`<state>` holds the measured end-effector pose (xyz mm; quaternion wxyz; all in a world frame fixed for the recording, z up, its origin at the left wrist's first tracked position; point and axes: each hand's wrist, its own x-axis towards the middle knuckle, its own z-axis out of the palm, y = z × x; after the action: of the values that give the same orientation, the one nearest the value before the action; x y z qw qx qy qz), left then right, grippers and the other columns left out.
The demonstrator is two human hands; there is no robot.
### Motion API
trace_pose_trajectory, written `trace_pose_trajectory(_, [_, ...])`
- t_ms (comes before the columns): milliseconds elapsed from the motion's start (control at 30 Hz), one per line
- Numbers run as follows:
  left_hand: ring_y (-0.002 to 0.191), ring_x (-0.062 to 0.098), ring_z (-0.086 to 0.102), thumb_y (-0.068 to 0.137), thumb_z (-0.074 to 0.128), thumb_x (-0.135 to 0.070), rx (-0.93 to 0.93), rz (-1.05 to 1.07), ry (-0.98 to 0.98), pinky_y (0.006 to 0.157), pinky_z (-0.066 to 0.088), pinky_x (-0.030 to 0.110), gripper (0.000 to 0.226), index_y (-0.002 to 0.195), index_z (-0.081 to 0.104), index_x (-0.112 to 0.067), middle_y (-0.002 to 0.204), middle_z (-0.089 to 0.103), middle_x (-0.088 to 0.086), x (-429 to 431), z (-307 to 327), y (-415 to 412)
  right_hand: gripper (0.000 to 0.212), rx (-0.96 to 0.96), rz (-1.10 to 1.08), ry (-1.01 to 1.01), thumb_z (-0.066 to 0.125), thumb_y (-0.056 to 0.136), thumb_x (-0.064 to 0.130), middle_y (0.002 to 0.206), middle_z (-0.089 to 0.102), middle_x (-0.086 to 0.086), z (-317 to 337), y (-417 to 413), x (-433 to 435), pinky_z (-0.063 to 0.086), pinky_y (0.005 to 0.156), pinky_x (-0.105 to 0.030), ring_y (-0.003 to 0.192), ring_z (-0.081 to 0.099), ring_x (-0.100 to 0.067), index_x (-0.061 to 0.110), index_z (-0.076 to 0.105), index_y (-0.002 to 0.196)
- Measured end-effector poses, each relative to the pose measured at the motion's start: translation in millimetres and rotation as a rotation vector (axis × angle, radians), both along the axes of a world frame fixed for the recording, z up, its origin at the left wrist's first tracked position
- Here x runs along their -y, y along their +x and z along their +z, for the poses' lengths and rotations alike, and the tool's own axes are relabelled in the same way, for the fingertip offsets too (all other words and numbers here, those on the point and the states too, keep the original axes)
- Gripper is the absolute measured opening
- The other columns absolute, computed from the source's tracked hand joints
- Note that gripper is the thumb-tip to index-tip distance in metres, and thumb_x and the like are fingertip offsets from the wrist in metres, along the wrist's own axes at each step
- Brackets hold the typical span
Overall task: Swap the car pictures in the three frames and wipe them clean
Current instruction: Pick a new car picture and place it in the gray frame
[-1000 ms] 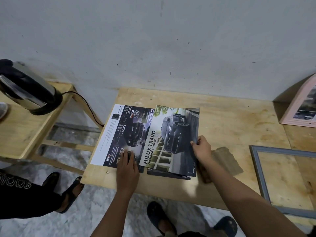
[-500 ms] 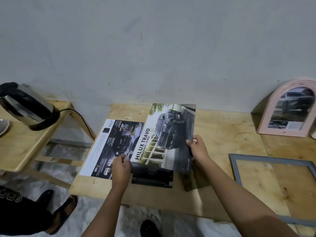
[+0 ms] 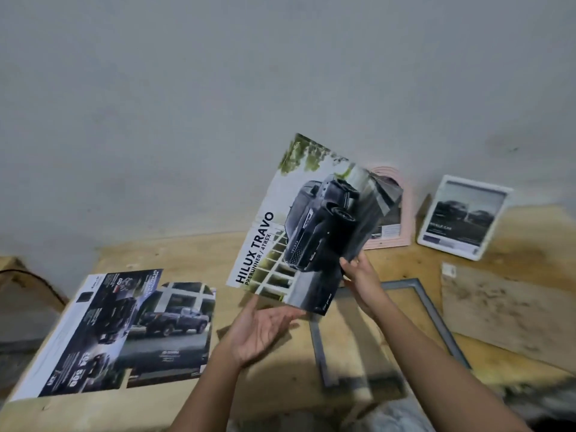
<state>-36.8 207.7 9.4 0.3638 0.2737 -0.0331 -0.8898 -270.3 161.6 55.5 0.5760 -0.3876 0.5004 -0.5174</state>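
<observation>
The right hand (image 3: 358, 271) pinches the light, floppy car picture (image 3: 311, 226) by one edge above the table (image 3: 280, 397), left hand (image 3: 260, 333) open beneath, so gripping opposite edges looks safest.

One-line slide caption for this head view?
Right hand holds the Hilux Travo picture above the table; open left hand beneath it, grey frame alongside.

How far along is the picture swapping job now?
Done: the grey rectangular frame lies empty on the wooden table. In hand: the right hand grips the Hilux Travo car picture, left hand open below. Left: the pink arched frame and white rectangular frame still hold pictures.
</observation>
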Motion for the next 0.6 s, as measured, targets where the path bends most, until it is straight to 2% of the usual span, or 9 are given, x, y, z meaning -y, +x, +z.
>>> trace_pose_trajectory(100, [0.079, 0.033, 0.071, 0.095, 0.049, -0.029, -0.148, -0.004, 0.064, 0.061, 0.060, 0.032, 0.063, 0.122, 0.040, 0.028, 0.113, 0.056, 0.041, 3.3, -7.7, -31.9, 0.030, 0.047, -0.013, 0.005, 0.046, 0.095, 0.002, 0.111, 0.064, 0.002, -5.1, -44.4, -14.1, 0.050, 0.072, -0.023, 0.096, 0.063, -0.011, 0.024, 0.049, 0.115])
trace_pose_trajectory(167, [0.086, 0.038, 0.069, 0.078, 0.067, 0.005, -0.156, -0.037, 0.030, 0.066, 0.060, 0.037, 0.057, 0.122, 0.039, 0.027, 0.114, 0.054, 0.043, -0.9, -5.2, -55.8, 0.032, 0.062, -0.007, 0.022, 0.046, 0.095, 0.003, 0.111, 0.065, 0.004, -10.9, -72.7, -20.1, 0.050, 0.072, -0.023, 0.095, 0.063, -0.008, 0.023, 0.047, 0.121])
trace_pose_trajectory(300, [0.087, 0.041, 0.068, 0.055, 0.079, 0.018, -0.083, -0.001, -0.009, 0.069, 0.059, 0.040, 0.064, 0.113, 0.054, 0.022, 0.111, 0.054, 0.044, -14.0, -8.8, -94.1, 0.035, 0.029, -0.002, 0.135, 0.046, 0.097, 0.014, 0.132, 0.055, -0.003, -30.0, -112.7, -26.4, 0.048, 0.083, -0.031, 0.116, 0.055, -0.016, 0.019, 0.044, 0.131])
trace_pose_trajectory(367, [0.080, 0.034, 0.071, 0.055, 0.077, 0.019, 0.104, -0.030, -0.010, 0.064, 0.060, 0.033, 0.058, 0.110, 0.059, 0.017, 0.103, 0.063, 0.036, -17.6, -20.9, -112.3, 0.031, 0.041, 0.005, 0.266, 0.046, 0.098, 0.021, 0.131, 0.054, -0.006, -39.3, -132.5, -29.2, 0.050, 0.084, -0.037, 0.117, 0.053, -0.020, 0.020, 0.047, 0.129])
trace_pose_trajectory(467, [0.068, 0.017, 0.066, 0.075, 0.066, 0.008, 0.491, -0.059, -0.060, 0.060, 0.055, 0.020, 0.050, 0.124, 0.053, 0.006, 0.105, 0.063, 0.022, -19.9, -35.2, -124.0, 0.025, 0.091, -0.035, 0.369, 0.040, 0.100, 0.023, 0.117, 0.058, -0.015, -37.8, -144.3, -40.7, 0.051, 0.080, -0.037, 0.093, 0.062, -0.019, 0.015, 0.052, 0.120])
trace_pose_trajectory(500, [0.062, 0.013, 0.060, 0.079, 0.063, 0.007, 0.585, -0.056, -0.070, 0.054, 0.052, 0.016, 0.051, 0.128, 0.050, 0.003, 0.101, 0.062, 0.018, -19.5, -39.4, -125.6, 0.025, -0.053, -0.169, 0.318, 0.034, 0.101, 0.016, 0.118, 0.056, -0.020, -48.1, -145.3, -43.8, 0.051, 0.078, -0.033, 0.095, 0.064, -0.018, 0.012, 0.053, 0.117])
trace_pose_trajectory(533, [0.058, 0.011, 0.055, 0.082, 0.060, 0.008, 0.663, -0.057, -0.078, 0.049, 0.049, 0.015, 0.047, 0.127, 0.050, 0.000, 0.094, 0.062, 0.014, -19.6, -40.1, -126.8, 0.031, -0.231, -0.335, 0.234, 0.027, 0.102, 0.009, 0.125, 0.052, -0.023, -51.1, -148.8, -55.8, 0.048, 0.083, -0.028, 0.113, 0.059, -0.014, 0.010, 0.053, 0.118])
trace_pose_trajectory(567, [0.055, 0.011, 0.056, 0.084, 0.056, 0.010, 0.713, -0.039, -0.099, 0.046, 0.049, 0.015, 0.039, 0.121, 0.054, -0.003, 0.086, 0.066, 0.009, -20.5, -37.4, -127.9, 0.038, -0.305, -0.383, 0.243, 0.020, 0.102, 0.007, 0.140, 0.040, -0.023, -45.2, -155.7, -66.1, 0.039, 0.096, -0.025, 0.131, 0.041, -0.012, 0.006, 0.049, 0.127])
trace_pose_trajectory(600, [0.052, 0.011, 0.060, 0.086, 0.052, 0.012, 0.766, -0.017, -0.131, 0.043, 0.050, 0.016, 0.031, 0.112, 0.057, -0.005, 0.077, 0.070, 0.006, -20.8, -33.9, -129.7, 0.039, -0.349, -0.418, 0.292, 0.018, 0.102, 0.008, 0.149, 0.026, -0.023, -38.4, -163.5, -68.4, 0.027, 0.105, -0.024, 0.139, 0.025, -0.012, 0.003, 0.042, 0.133])
